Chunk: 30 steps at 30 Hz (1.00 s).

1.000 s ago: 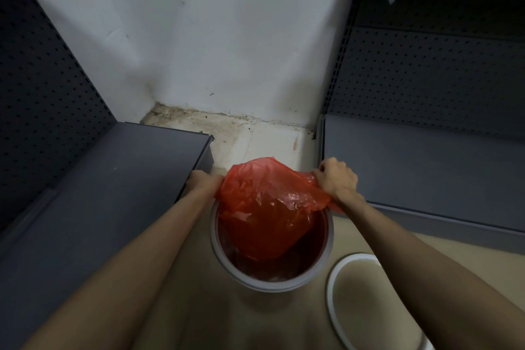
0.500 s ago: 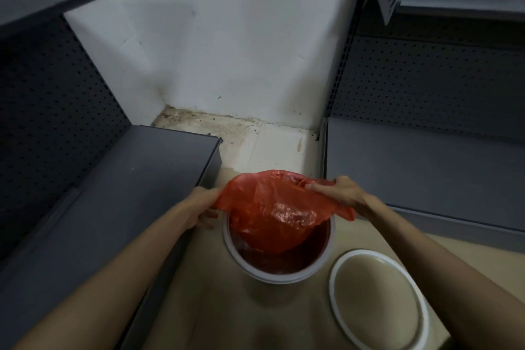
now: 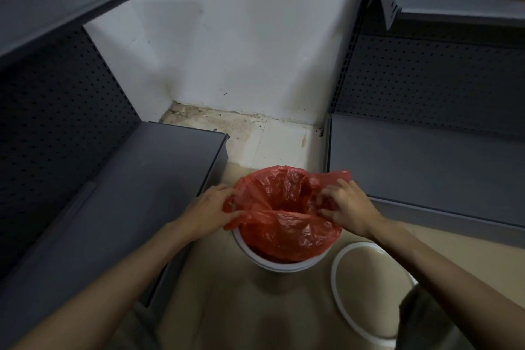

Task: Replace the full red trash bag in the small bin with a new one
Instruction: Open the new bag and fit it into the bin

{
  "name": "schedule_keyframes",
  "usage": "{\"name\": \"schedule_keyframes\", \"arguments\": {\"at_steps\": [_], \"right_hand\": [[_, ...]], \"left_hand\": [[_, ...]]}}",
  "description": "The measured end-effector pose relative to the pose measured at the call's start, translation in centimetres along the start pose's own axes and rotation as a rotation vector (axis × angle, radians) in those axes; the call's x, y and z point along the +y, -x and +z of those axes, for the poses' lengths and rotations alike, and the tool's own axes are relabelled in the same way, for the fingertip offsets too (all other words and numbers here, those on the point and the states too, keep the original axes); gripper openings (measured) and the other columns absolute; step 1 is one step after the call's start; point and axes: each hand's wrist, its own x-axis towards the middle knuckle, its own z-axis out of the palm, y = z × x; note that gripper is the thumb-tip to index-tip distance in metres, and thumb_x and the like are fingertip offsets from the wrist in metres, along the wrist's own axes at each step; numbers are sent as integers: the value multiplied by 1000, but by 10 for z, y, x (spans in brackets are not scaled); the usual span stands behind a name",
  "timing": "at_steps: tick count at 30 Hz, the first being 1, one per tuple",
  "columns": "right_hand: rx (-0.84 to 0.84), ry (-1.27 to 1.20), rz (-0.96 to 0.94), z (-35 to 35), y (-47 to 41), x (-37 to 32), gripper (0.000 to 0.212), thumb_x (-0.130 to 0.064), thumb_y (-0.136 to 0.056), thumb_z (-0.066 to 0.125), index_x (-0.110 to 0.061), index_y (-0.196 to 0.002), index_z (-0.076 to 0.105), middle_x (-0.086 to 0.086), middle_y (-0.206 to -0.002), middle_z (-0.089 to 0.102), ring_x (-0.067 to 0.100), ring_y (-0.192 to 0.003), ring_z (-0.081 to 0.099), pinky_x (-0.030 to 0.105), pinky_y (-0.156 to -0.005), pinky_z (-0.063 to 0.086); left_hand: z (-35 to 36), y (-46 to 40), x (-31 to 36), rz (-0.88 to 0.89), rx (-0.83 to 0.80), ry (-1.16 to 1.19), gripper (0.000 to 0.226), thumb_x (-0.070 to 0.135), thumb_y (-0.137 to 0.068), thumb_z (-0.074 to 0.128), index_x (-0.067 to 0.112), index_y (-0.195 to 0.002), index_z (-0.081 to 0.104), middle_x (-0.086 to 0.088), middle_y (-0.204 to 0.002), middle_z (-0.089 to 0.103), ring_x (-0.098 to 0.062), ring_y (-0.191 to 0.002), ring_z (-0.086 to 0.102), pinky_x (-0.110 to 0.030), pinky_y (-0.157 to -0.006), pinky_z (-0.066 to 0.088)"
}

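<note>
over the small white bin [image 3: 279, 264], both hands hold the red trash bag [image 3: 287, 216] at its mouth. on the left side of the bin, the left hand [image 3: 208, 209] has its fingers curled around a bunched fold of the red plastic, thumb pressed against the film near the bin's rim. on the right side of the bin, the right hand [image 3: 345, 207] pinches the bag's edge between curled fingertips and thumb, and a loose flap of plastic sticks out behind it, away from the bin. between the two hands the bag's mouth stands open, showing a dark red hollow; the near edge of the bag droops over the front of the bin and the far edge rises above the bin's rim. whether the bag's bottom sits fully down inside the bin cannot be told.

just right of the bin, on the beige floor [image 3: 227, 307], lies a white ring [image 3: 334, 278], apart from the bin. left of the bin runs a low dark grey shelf [image 3: 99, 207] with a pegboard back panel [image 3: 56, 108]; right of the bin stands a second grey shelf [image 3: 426, 165]. beyond the bin, a white wall [image 3: 255, 37] meets a stained strip of floor.
</note>
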Motion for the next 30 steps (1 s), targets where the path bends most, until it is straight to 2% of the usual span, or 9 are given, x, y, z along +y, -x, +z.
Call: {"name": "schedule_keyframes", "arguments": {"at_steps": [3, 5, 8, 13, 17, 21, 25, 27, 30], "right_hand": [[-46, -56, 5, 1, 12, 4, 29, -54, -81, 63, -28, -95, 65, -7, -103, 67, 16, -103, 58, 30, -87, 38], [-58, -119, 5, 4, 22, 6, 61, -74, -75, 54, -31, -118, 60, -4, -123, 62, 19, -117, 55, 35, -97, 42], [-114, -147, 59, 8, 34, 7, 96, -89, -68, 41, -34, -145, 30, -3, -145, 46, 21, -132, 42, 41, -109, 37], [-152, -198, 62, 20, 50, 7, 111, -92, -67, 40, -34, -152, -1, -3, -156, 26, 20, -142, 28, 41, -117, 27], [-116, -158, 29, 27, 60, 9, 124, -93, -63, 44, -27, -153, -10, 0, -159, 18, 19, -145, 20, 34, -121, 16], [-152, -350, 144, 29, 64, 5, 112, -89, -65, 50, -34, -152, 5, -3, -153, 30, 17, -139, 31, 41, -117, 28], [-100, -526, 244, 34, 60, 10, 61, -72, -88, 40, -35, -136, 37, -6, -134, 52, 13, -120, 51, 43, -104, 45], [-90, -524, 242, 35, 58, 12, 38, -44, -94, 53, -30, -128, 45, -4, -124, 58, 12, -109, 54, 38, -99, 47], [-89, -546, 189, 31, 61, 10, 51, -18, -83, 69, -31, -127, 46, -6, -116, 58, 11, -103, 57, 25, -91, 47]], "left_hand": [[1, 8, 0, -10, -80, -144, 81, 82, -71, 51, 31, -133, 56, 15, -132, 50, -9, -121, 49, -33, -97, 45], [2, 12, 3, -16, -97, -188, 88, 83, -73, 52, 29, -142, 47, 11, -143, 44, -11, -127, 46, -36, -103, 43], [5, 16, 7, -11, -134, -269, 104, 90, -67, 50, 29, -150, 33, 7, -151, 36, -15, -132, 40, -41, -109, 38], [19, 24, 7, -53, -189, -360, 126, 98, -53, 48, 27, -153, 18, 2, -157, 27, -19, -142, 28, -49, -116, 24], [27, 29, 8, -52, -207, -394, 135, 95, -52, 53, 20, -155, 8, 0, -158, 21, -20, -145, 20, -53, -118, 18], [31, 31, 7, -77, -251, -416, 145, 93, -55, 56, 12, -156, -10, -4, -163, 2, -21, -150, 5, -57, -120, 7], [39, 34, 10, -88, -234, -395, 148, 94, -51, 56, 14, -154, -14, -2, -163, -1, -20, -150, 2, -59, -120, 5], [43, 36, 9, -112, -239, -382, 149, 94, -51, 54, 14, -154, -18, -2, -164, -6, -21, -151, -2, -61, -119, 6], [46, 36, 8, -140, -261, -352, 149, 95, -51, 54, 16, -152, -23, -3, -164, -12, -22, -152, -3, -63, -118, 6]]}}
